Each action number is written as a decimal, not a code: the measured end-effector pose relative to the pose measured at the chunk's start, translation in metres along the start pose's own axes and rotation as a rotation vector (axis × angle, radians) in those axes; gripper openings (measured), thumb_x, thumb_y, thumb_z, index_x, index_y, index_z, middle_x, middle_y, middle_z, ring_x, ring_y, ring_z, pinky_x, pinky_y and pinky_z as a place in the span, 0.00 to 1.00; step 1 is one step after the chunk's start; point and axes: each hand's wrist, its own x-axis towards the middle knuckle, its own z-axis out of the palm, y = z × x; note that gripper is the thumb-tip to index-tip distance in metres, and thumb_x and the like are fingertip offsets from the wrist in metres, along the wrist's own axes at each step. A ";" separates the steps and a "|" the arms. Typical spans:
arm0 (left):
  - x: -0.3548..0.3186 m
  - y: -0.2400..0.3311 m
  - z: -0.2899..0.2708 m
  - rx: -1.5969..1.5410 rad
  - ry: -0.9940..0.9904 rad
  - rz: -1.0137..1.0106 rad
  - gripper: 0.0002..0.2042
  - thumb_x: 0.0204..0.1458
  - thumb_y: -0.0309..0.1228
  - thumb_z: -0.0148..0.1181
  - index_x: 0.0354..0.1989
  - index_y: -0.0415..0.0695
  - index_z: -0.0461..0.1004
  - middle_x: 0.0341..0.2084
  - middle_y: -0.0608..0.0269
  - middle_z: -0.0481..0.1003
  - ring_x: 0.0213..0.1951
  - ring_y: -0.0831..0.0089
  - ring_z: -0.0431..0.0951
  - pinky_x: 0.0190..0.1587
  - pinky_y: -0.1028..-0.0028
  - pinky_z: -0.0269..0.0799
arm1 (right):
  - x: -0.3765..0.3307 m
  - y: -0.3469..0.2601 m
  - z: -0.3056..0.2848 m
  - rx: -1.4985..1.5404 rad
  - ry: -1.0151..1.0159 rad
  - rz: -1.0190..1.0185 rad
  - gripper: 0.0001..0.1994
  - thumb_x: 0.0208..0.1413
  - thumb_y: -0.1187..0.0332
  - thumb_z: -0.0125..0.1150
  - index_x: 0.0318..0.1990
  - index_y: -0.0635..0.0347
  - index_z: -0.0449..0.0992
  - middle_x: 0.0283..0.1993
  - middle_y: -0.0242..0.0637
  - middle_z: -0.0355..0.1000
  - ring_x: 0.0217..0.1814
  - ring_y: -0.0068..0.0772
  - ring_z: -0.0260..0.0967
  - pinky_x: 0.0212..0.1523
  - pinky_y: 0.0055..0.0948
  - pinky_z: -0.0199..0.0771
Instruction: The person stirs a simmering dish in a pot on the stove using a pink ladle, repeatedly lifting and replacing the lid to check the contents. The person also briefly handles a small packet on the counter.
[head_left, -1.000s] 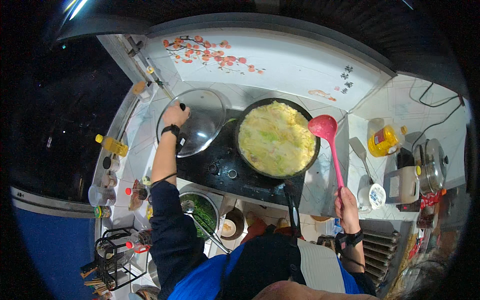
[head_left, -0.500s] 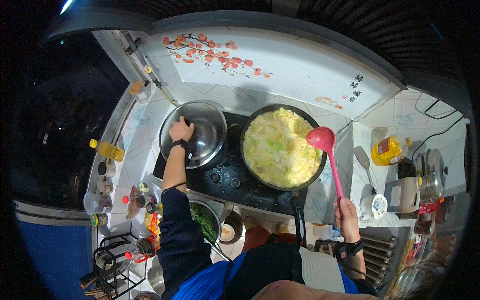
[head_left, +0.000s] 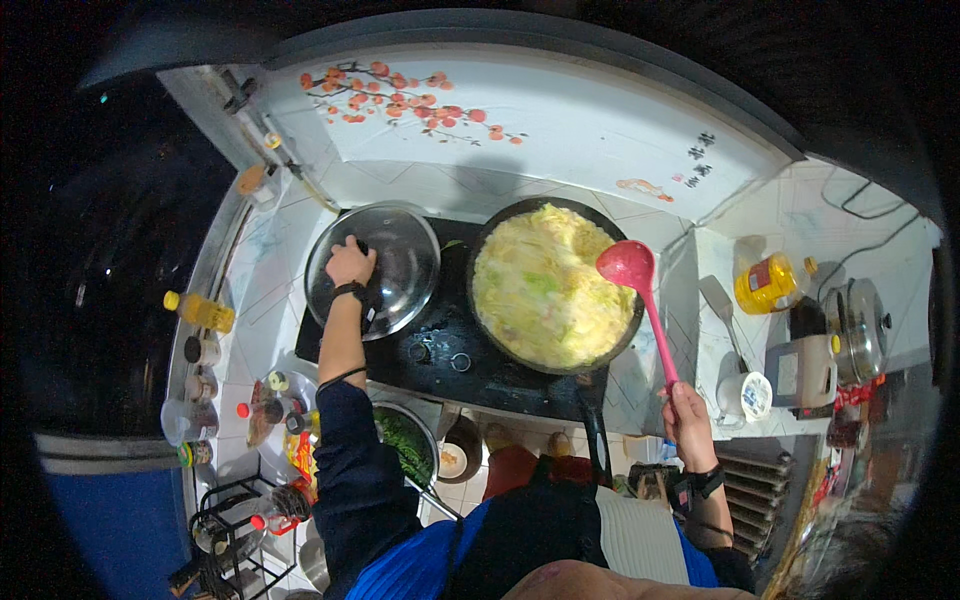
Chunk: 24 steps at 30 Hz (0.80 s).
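left hand [head_left: 350, 264] grips the lid [head_left: 405, 265] below it — right hand [head_left: 690, 424] holds a ladle [head_left: 655, 325] extending forward

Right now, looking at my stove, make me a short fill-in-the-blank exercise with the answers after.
The right hand holds the pink ladle by its ____.
The left hand grips the lid, which is to the ____ of the pan.
The clear bottle to the right of the ladle holds liquid coloured ____.

Missing words: handle; left; yellow.

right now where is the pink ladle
In the head view, the pink ladle is right of centre, its bowl overlapping the right edge of the black pan, its handle held in the right hand.
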 end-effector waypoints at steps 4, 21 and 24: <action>0.001 0.004 -0.007 -0.010 -0.058 -0.009 0.30 0.47 0.52 0.53 0.55 0.49 0.59 0.46 0.44 0.65 0.43 0.51 0.73 0.42 0.55 0.69 | 0.027 0.001 -0.005 -0.421 0.077 -0.370 0.12 0.62 0.61 0.44 0.43 0.59 0.68 0.17 0.24 0.58 0.16 0.16 0.53 0.17 0.17 0.50; -0.229 0.093 -0.111 -0.134 -0.247 0.653 0.31 0.57 0.55 0.34 0.22 0.39 0.75 0.20 0.47 0.74 0.26 0.50 0.76 0.29 0.57 0.71 | 0.163 -0.053 0.028 -1.470 0.171 -0.903 0.24 0.54 0.66 0.46 0.60 0.47 0.56 0.22 0.44 0.70 0.23 0.49 0.70 0.23 0.45 0.68; -0.299 0.112 -0.103 -0.214 -0.668 0.638 0.33 0.56 0.57 0.31 0.31 0.40 0.76 0.28 0.43 0.74 0.35 0.49 0.75 0.38 0.57 0.69 | 0.176 -0.041 0.021 -1.466 0.125 -0.937 0.26 0.52 0.69 0.46 0.61 0.51 0.55 0.24 0.47 0.71 0.25 0.50 0.71 0.25 0.47 0.69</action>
